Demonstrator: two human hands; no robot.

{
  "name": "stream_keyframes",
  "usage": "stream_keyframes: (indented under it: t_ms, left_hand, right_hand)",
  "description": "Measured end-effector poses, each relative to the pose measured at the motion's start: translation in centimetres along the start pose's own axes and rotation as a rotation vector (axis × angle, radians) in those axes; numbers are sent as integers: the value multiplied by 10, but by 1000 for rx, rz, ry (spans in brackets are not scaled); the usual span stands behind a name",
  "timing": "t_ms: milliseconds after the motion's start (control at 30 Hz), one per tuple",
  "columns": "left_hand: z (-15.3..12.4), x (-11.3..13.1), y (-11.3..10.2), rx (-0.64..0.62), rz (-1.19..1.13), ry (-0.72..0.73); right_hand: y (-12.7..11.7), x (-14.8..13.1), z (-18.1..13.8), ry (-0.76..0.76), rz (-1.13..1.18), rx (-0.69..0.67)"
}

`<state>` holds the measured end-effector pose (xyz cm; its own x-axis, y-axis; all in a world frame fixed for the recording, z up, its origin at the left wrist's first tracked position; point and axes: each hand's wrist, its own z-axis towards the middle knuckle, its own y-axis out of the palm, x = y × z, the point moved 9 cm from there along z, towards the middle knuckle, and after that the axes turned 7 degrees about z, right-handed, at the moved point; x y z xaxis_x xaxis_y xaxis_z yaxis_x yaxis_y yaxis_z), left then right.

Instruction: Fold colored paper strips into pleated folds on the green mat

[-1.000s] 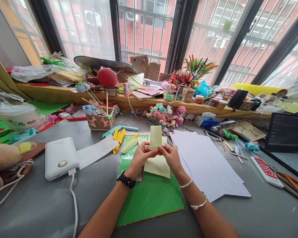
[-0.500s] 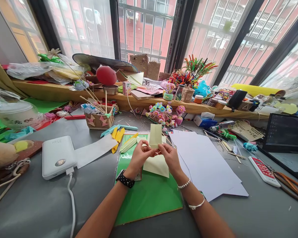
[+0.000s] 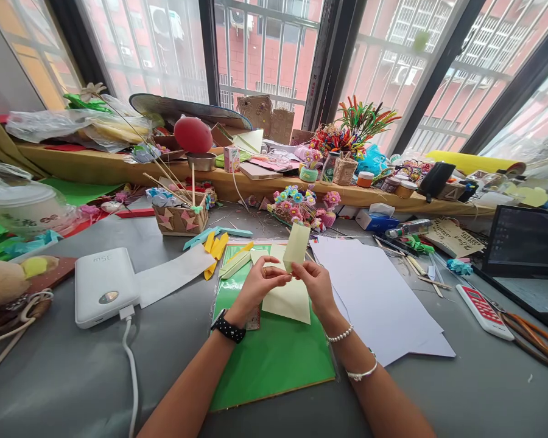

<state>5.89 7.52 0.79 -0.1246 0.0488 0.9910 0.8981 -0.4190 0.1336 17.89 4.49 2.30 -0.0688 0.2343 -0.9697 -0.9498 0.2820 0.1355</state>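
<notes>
Both my hands pinch the lower end of a pale yellow paper strip [image 3: 296,244] that stands up above the grey table and leans to the right. My left hand [image 3: 259,285], with a black watch on the wrist, grips it from the left. My right hand [image 3: 315,283], with bead bracelets on the wrist, grips it from the right. Under my hands lies a pale yellow sheet [image 3: 288,299] on a green sheet [image 3: 274,359].
White paper sheets [image 3: 374,298] lie to the right, a white power bank [image 3: 102,285] with its cable to the left. A small cardboard box with sticks [image 3: 181,219], paper flowers [image 3: 296,207], a laptop [image 3: 525,243] and a red calculator [image 3: 483,311] surround the work area.
The upright paper strip has tilted to the right between my fingers. Both hands stay in nearly the same place.
</notes>
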Motion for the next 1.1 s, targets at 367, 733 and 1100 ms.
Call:
stream_keyframes:
  t_ms: [367,733,1100]
  left_hand:
    - [-2,5,2,-10,-19,23]
    - [-2,1,6,-41,-42,-19]
    - [-2,4,-7,75,-1,-44]
  right_hand:
    - [7,-7,-3,-35,-14,-59]
    - [4,-4,-1,-60,-62,-34]
    - [5,-9,0,-106,-232,-90]
